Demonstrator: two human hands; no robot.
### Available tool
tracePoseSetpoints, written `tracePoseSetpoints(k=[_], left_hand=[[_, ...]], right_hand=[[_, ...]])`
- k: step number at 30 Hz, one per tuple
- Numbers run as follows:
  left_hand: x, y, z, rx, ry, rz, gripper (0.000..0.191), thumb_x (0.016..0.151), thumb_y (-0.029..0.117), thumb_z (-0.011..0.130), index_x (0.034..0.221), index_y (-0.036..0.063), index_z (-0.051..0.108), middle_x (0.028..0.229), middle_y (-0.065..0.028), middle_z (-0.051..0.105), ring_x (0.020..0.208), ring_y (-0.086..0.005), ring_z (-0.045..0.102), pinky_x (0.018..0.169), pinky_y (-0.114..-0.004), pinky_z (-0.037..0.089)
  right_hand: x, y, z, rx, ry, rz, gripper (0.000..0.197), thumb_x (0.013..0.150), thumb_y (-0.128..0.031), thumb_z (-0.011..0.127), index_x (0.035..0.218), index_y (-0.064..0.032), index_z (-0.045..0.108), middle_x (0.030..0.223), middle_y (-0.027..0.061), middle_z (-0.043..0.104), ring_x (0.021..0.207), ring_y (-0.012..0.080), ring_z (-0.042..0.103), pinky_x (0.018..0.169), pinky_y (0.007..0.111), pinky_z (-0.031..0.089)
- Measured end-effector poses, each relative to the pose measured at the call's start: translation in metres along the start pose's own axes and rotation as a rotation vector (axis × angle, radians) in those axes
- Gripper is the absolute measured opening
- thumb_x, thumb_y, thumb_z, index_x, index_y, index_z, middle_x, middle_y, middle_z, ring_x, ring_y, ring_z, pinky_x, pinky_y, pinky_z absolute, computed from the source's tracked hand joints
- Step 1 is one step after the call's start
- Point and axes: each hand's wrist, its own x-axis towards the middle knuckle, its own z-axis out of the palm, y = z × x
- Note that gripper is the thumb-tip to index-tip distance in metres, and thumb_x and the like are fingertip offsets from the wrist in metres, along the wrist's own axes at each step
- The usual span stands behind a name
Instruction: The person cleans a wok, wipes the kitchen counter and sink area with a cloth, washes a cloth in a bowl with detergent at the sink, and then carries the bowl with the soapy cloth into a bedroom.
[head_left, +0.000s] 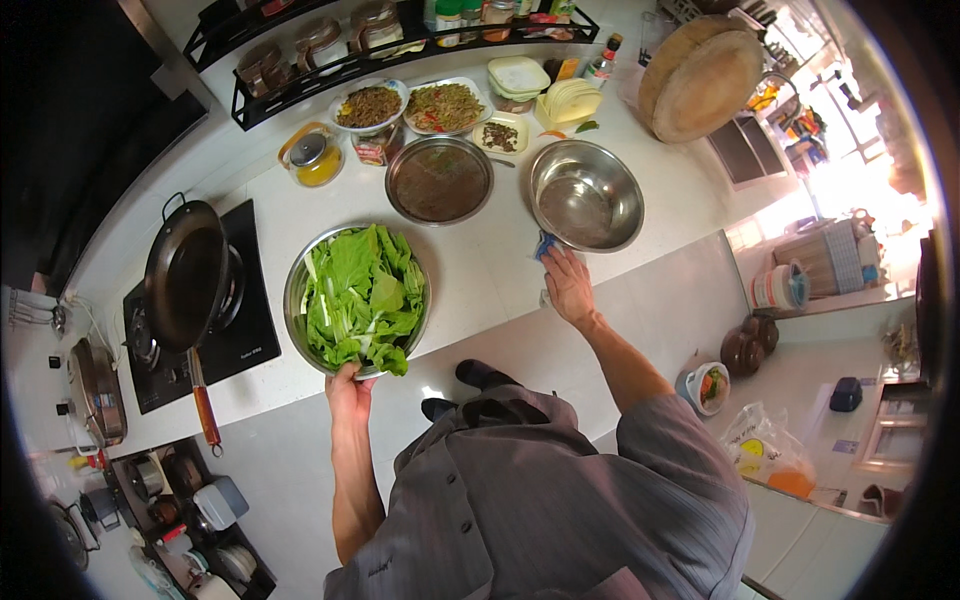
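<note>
My left hand (350, 394) grips the near rim of a stainless steel bowl (294, 330), its thumb by the leaves. Green leafy vegetables (364, 289) with pale stalks fill that bowl and hang over its front rim. My right hand (570, 285) presses down on a blue and white cloth (545, 244) at the counter's front edge; the palm hides most of the cloth. Just beyond those fingers stands a wide stainless steel basin (587, 196) with no food in it. Behind and between the two bowls sits a round metal pan (439, 180) holding brownish contents.
To the left, a wok (187, 274) rests on a black cooktop (251, 330), its wooden handle (204, 416) jutting past the counter edge. Dishes of food (444, 105), a glass teapot (315, 157) and a yellow container (568, 105) line the back. A round wooden chopping board (705, 79) leans at right.
</note>
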Motion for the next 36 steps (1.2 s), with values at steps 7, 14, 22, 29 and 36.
tracePoseSetpoints(k=[7,14,22,29,36], left_hand=[[-0.003,-0.006,-0.001,0.045,-0.055,-0.003,0.041,0.091,0.009,0.059,0.131,0.0055,0.049,0.123,-0.0118,0.060,0.108,-0.0295,0.063,0.084,-0.046,0.060],[-0.007,-0.008,-0.018,-0.027,-0.208,0.031,0.043,0.096,0.015,0.059,0.135,0.0118,0.041,0.130,-0.0112,0.054,0.114,-0.0343,0.059,0.098,-0.056,0.050],[-0.014,-0.012,-0.020,0.034,-0.242,-0.038,0.053,0.096,0.011,0.057,0.143,0.0058,0.033,0.129,-0.0174,0.055,0.118,-0.0344,0.058,0.094,-0.051,0.052],[-0.041,-0.024,0.014,0.301,-0.514,-0.289,0.043,0.100,0.013,0.051,0.140,0.0002,0.043,0.129,-0.0209,0.058,0.113,-0.0341,0.062,0.091,-0.043,0.053],[-0.063,-0.001,0.033,0.509,-0.753,-0.238,0.048,0.098,0.011,0.053,0.144,0.0049,0.041,0.134,-0.0166,0.055,0.116,-0.0298,0.060,0.093,-0.039,0.053]], right_hand=[[-0.009,0.024,-0.003,-0.042,0.106,0.067,0.030,0.084,-0.004,0.061,0.112,-0.0116,0.067,0.127,0.0042,0.059,0.114,0.0283,0.053,0.088,0.043,0.044],[0.004,-0.035,0.044,-0.116,0.163,0.222,0.036,0.081,-0.019,0.066,0.115,-0.0076,0.062,0.124,0.0109,0.056,0.113,0.0352,0.050,0.089,0.049,0.042],[0.017,-0.133,0.064,0.136,-0.038,0.030,0.031,0.080,-0.012,0.063,0.111,-0.0064,0.064,0.116,0.0104,0.056,0.108,0.0307,0.052,0.091,0.042,0.044],[0.045,-0.136,0.007,2.144,-0.216,0.936,0.025,0.098,-0.015,0.051,0.118,-0.0049,0.060,0.113,0.0121,0.066,0.097,0.0251,0.065,0.088,0.044,0.054],[0.045,-0.175,-0.059,2.343,-0.230,0.887,0.032,0.099,-0.024,0.047,0.123,-0.0036,0.056,0.115,0.0137,0.065,0.103,0.0273,0.065,0.094,0.043,0.053]])
